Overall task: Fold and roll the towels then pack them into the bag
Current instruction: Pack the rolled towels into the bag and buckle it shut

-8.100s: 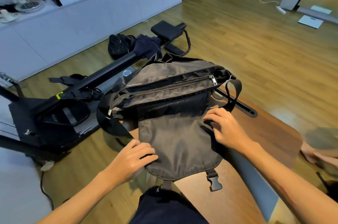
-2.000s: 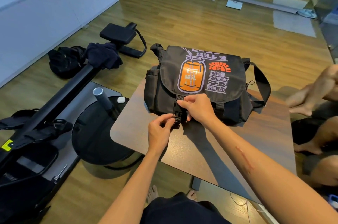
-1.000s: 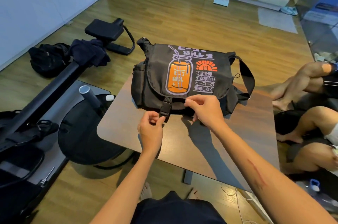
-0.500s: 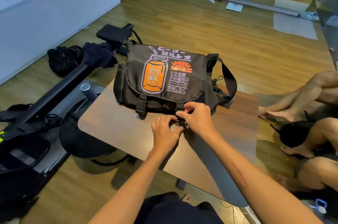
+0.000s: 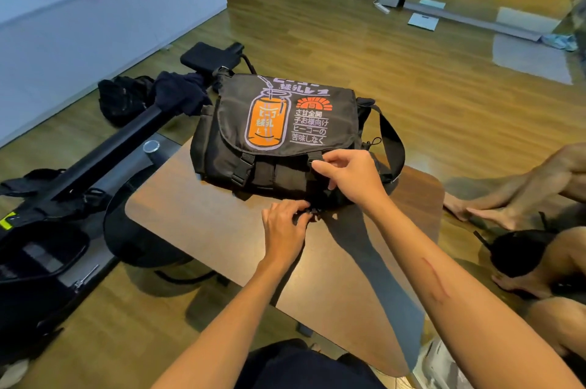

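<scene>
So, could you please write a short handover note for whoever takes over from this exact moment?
Left hand: curled at the bag's near bottom edge, pinching the lower half of the right buckle.
Right hand: pinching the right flap strap.
Black messenger bag lies on the brown table, printed flap down.
Done: left buckle looks clipped; no towels in view, presumably packed.
Left: join the right buckle halves, which are not yet clipped.

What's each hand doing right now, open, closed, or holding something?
Left hand: closed, fingers pinching the lower buckle piece at the bag front edge.
Right hand: closed, fingers pinching the flap strap.
</scene>
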